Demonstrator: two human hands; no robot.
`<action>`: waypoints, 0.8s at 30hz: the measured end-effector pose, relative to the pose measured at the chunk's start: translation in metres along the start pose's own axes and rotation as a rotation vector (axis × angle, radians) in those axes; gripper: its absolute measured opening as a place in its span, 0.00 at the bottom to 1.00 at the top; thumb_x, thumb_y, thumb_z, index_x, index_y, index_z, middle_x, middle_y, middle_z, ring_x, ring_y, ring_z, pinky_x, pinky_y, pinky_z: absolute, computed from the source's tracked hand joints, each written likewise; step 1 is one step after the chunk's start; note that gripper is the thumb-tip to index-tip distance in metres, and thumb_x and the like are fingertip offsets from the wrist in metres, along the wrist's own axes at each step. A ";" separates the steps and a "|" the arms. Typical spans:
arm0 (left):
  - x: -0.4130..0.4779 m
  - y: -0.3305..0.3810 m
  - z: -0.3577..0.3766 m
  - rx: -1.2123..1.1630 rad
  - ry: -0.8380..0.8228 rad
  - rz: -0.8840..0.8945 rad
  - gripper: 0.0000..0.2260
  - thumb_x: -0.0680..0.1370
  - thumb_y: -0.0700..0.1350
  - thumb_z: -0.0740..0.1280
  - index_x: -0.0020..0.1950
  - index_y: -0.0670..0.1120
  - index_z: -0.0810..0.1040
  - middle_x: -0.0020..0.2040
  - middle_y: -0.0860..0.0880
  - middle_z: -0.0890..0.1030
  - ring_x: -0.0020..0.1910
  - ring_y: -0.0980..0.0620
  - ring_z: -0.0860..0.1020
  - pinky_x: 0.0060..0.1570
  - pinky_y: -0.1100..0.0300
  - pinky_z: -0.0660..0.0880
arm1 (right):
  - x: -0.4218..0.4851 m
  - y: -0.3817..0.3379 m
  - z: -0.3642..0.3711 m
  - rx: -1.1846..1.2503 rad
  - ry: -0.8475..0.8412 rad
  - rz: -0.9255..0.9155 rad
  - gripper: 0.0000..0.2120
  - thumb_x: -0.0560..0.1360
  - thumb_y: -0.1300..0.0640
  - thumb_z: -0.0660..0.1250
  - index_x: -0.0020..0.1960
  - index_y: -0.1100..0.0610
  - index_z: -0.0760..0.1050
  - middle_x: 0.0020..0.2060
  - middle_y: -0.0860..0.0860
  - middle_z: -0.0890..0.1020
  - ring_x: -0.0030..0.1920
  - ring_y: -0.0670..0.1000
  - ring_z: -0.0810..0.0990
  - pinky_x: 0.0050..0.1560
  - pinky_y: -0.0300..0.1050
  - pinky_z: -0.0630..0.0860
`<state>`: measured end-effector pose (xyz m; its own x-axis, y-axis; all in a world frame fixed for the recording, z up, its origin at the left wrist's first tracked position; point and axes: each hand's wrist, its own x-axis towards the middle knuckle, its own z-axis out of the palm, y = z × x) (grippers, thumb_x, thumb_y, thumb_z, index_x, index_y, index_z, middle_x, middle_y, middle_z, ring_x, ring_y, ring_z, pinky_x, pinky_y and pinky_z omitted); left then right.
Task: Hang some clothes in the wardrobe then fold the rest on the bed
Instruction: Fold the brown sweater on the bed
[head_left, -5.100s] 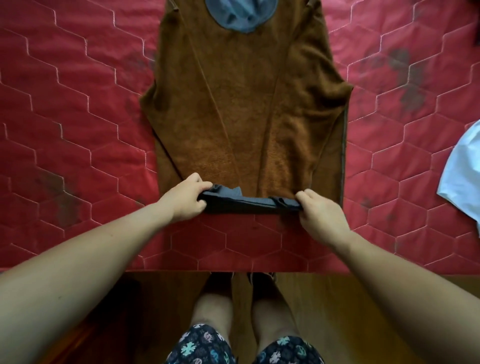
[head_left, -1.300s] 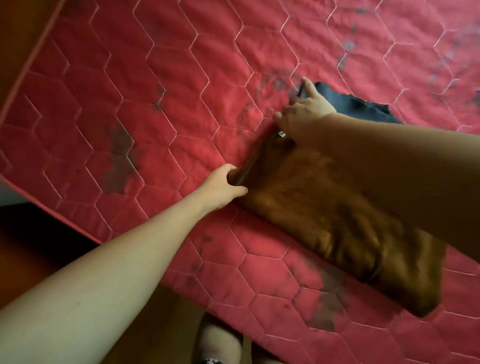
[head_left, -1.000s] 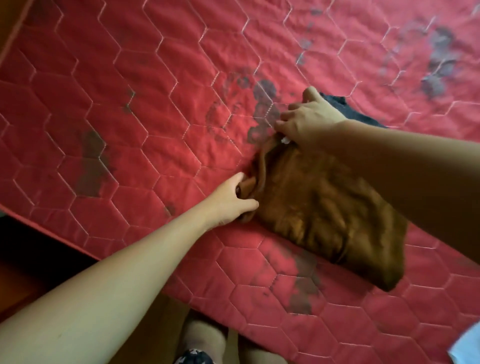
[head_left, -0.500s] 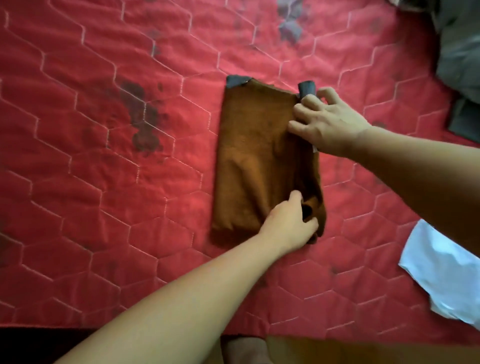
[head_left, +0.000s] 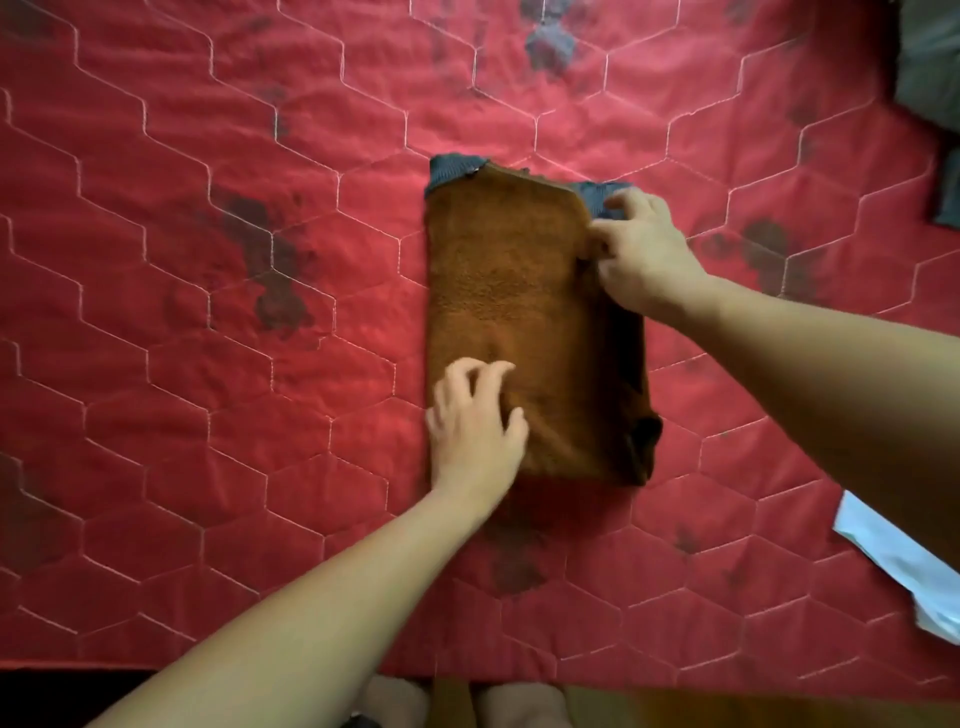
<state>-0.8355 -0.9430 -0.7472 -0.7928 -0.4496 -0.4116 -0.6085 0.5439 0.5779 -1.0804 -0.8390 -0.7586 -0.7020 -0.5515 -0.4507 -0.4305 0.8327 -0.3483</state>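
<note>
Red hexagon-quilted bed cover (head_left: 208, 467) carries the brown fleece garment with grey ribbed trim (head_left: 519, 291), folded to a narrow rectangle mid-bed. I judge the fold on this piece near done, and next comes squaring its loose right edge and setting it aside. My left hand (head_left: 475, 426) rests slack-fingered on the near left corner, gripping nothing; my right hand (head_left: 644, 254) curls at the far right edge by the trim, pinching or only pressing, I cannot tell. Open cover lies left, the bed's near edge is close below, and dark grey clothes (head_left: 930, 57) and a white cloth (head_left: 893, 566) crowd the right.
</note>
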 end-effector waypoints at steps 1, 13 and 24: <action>-0.001 -0.010 -0.005 0.015 0.032 -0.138 0.29 0.74 0.49 0.73 0.73 0.55 0.67 0.66 0.50 0.65 0.66 0.49 0.67 0.67 0.50 0.68 | 0.009 -0.007 -0.001 0.009 0.004 0.019 0.18 0.74 0.52 0.65 0.64 0.49 0.75 0.72 0.57 0.66 0.75 0.62 0.60 0.72 0.69 0.62; 0.043 -0.067 -0.057 -0.283 -0.091 -0.458 0.15 0.70 0.42 0.78 0.54 0.45 0.79 0.48 0.49 0.83 0.47 0.48 0.82 0.44 0.60 0.74 | 0.018 -0.030 0.003 -0.055 -0.056 0.188 0.41 0.73 0.43 0.73 0.74 0.55 0.53 0.55 0.60 0.81 0.59 0.65 0.80 0.60 0.63 0.73; 0.152 -0.074 -0.121 0.464 -0.075 0.123 0.31 0.80 0.56 0.64 0.80 0.58 0.56 0.82 0.45 0.46 0.81 0.41 0.46 0.73 0.33 0.58 | -0.084 -0.047 0.050 -0.273 0.067 0.152 0.37 0.76 0.39 0.68 0.80 0.46 0.58 0.65 0.61 0.71 0.63 0.64 0.72 0.56 0.62 0.75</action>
<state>-0.9069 -1.1369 -0.7671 -0.8499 -0.3190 -0.4195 -0.4482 0.8562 0.2570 -0.9723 -0.8345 -0.7454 -0.8020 -0.4227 -0.4222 -0.4478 0.8931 -0.0435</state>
